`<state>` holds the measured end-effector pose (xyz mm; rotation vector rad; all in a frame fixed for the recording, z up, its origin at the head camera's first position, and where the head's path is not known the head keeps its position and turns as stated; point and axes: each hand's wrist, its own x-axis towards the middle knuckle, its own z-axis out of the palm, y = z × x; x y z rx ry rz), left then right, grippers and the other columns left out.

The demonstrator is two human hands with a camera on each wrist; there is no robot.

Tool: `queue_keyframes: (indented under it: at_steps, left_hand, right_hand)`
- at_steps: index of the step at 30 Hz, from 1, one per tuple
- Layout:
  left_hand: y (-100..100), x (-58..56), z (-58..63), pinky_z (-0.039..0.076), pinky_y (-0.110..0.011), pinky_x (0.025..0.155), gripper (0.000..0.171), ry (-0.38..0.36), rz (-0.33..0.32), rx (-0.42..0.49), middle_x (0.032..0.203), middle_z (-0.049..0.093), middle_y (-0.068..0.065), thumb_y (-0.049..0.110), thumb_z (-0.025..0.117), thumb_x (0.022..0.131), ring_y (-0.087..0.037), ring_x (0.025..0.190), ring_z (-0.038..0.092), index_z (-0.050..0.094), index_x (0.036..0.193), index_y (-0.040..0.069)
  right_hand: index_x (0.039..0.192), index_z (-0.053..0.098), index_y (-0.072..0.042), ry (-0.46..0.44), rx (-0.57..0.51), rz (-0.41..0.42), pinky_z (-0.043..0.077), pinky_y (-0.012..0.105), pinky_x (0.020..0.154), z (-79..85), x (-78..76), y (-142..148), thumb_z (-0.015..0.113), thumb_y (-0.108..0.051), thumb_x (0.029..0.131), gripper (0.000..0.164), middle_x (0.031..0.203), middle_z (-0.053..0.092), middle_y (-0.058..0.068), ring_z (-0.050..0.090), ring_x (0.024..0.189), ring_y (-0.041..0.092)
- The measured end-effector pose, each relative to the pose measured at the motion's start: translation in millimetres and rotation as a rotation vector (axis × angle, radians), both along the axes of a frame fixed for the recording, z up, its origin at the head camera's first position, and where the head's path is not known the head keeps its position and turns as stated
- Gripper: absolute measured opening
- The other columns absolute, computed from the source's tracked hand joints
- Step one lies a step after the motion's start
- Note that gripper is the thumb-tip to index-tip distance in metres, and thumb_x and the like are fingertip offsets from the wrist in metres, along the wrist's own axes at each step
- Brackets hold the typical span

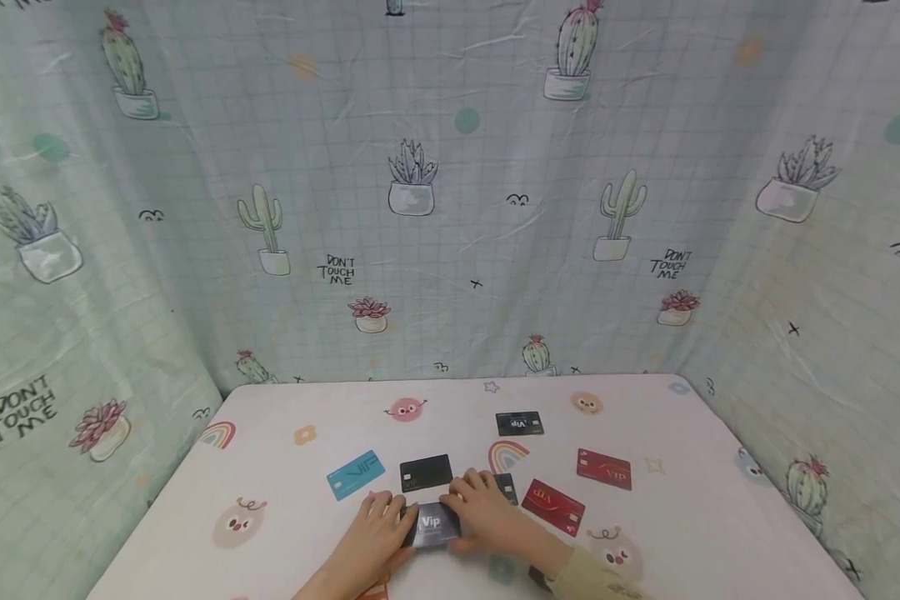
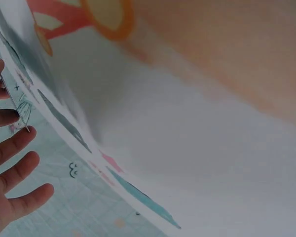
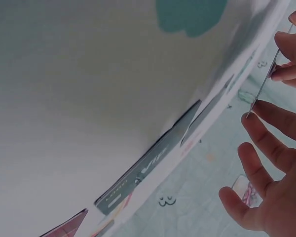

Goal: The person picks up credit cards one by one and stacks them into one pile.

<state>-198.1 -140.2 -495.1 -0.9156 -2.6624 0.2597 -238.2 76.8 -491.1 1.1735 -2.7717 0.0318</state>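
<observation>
A dark grey card (image 1: 432,525) printed "Vip" is held between both hands, just above the white tabletop. My left hand (image 1: 378,529) pinches its left end, fingertips on the edge and thumb near the front corner. At the opposite end my right hand (image 1: 487,512) pinches it the same way. The right wrist view shows the card edge-on as a thin line (image 3: 264,85), with the remaining fingers of the right hand (image 3: 266,182) spread apart. In the left wrist view the other fingers of the left hand (image 2: 15,173) are spread too.
Behind the hands lie a black card (image 1: 426,473) and a blue card (image 1: 356,475). Right of them are a partly covered dark card (image 1: 506,488), two red cards (image 1: 553,507) and a farther black card (image 1: 519,423). Another dark card (image 1: 538,577) shows beside the right sleeve (image 1: 592,575).
</observation>
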Motion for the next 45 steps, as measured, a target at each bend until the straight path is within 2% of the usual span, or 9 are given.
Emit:
queue_keyframes:
  at_steps: [3,9,12,20,27,36,40,45]
  left_hand:
    - [5,-0.5,4.2,0.041,-0.042,0.087,0.049,-0.014,-0.004,0.021,0.107,0.053,-0.006,0.047,0.055,0.081,-0.023,0.1,0.046,0.055,0.117,0.014]
    - [15,-8.3,8.5,0.041,-0.039,0.082,0.05,0.077,-0.043,0.061,0.106,0.054,-0.005,0.049,0.06,0.076,-0.022,0.097,0.047,0.058,0.114,0.016]
    - [19,-12.3,11.0,0.041,-0.038,0.082,0.052,0.079,-0.048,0.104,0.107,0.054,-0.004,0.048,0.063,0.074,-0.022,0.099,0.047,0.058,0.114,0.016]
    - [34,-16.7,14.5,0.038,-0.038,0.084,0.055,0.017,-0.035,0.22,0.106,0.052,0.0,0.044,0.067,0.072,-0.018,0.098,0.042,0.056,0.117,0.015]
    - [48,-20.2,15.2,0.036,-0.039,0.083,0.059,-0.06,0.006,0.252,0.106,0.052,0.002,0.043,0.072,0.066,-0.017,0.095,0.04,0.057,0.116,0.016]
    - [65,-26.7,15.9,0.035,-0.048,0.087,0.059,-0.16,0.042,0.299,0.106,0.052,0.001,0.033,0.075,0.065,-0.019,0.097,0.04,0.056,0.118,0.014]
    - [70,-28.4,15.8,0.033,-0.051,0.088,0.058,-0.17,0.046,0.314,0.109,0.052,-0.001,0.03,0.073,0.066,-0.021,0.1,0.04,0.055,0.119,0.014]
    - [75,-31.4,10.2,0.033,-0.052,0.088,0.058,-0.143,0.043,0.307,0.11,0.053,-0.002,0.034,0.071,0.068,-0.022,0.101,0.041,0.054,0.12,0.015]
  right_hand:
    - [0.117,0.055,-0.022,-0.006,-0.032,-0.014,0.036,0.037,0.085,2.3,1.9,6,0.063,-0.055,0.07,0.058,0.104,0.048,-0.008,0.036,0.092,0.01]
    - [0.118,0.055,-0.019,-0.063,-0.099,-0.054,0.035,0.042,0.086,14.2,3.5,17,0.067,-0.048,0.07,0.057,0.105,0.049,-0.007,0.036,0.093,0.011]
    - [0.117,0.056,-0.018,-0.074,-0.13,-0.074,0.035,0.045,0.089,19.5,2.6,21,0.069,-0.045,0.07,0.056,0.105,0.05,-0.005,0.037,0.095,0.013]
    - [0.115,0.057,-0.018,-0.054,-0.181,-0.114,0.034,0.046,0.086,23.0,-0.2,33,0.073,-0.039,0.065,0.056,0.102,0.049,-0.002,0.039,0.094,0.018]
    - [0.113,0.057,-0.016,-0.109,-0.215,-0.155,0.03,0.052,0.09,23.3,-1.3,44,0.075,-0.035,0.064,0.056,0.105,0.052,0.002,0.04,0.103,0.025]
    - [0.11,0.057,-0.018,-0.085,-0.253,-0.18,0.033,0.053,0.084,20.7,-4.9,59,0.077,-0.033,0.061,0.055,0.1,0.049,0.0,0.04,0.1,0.025]
    - [0.111,0.058,-0.018,-0.089,-0.25,-0.209,0.033,0.049,0.083,19.2,-7.2,65,0.077,-0.033,0.06,0.056,0.099,0.048,-0.001,0.036,0.094,0.019]
    - [0.112,0.059,-0.018,-0.113,-0.271,-0.243,0.032,0.046,0.08,21.1,-7.5,70,0.078,-0.03,0.06,0.057,0.099,0.048,-0.002,0.034,0.089,0.016]
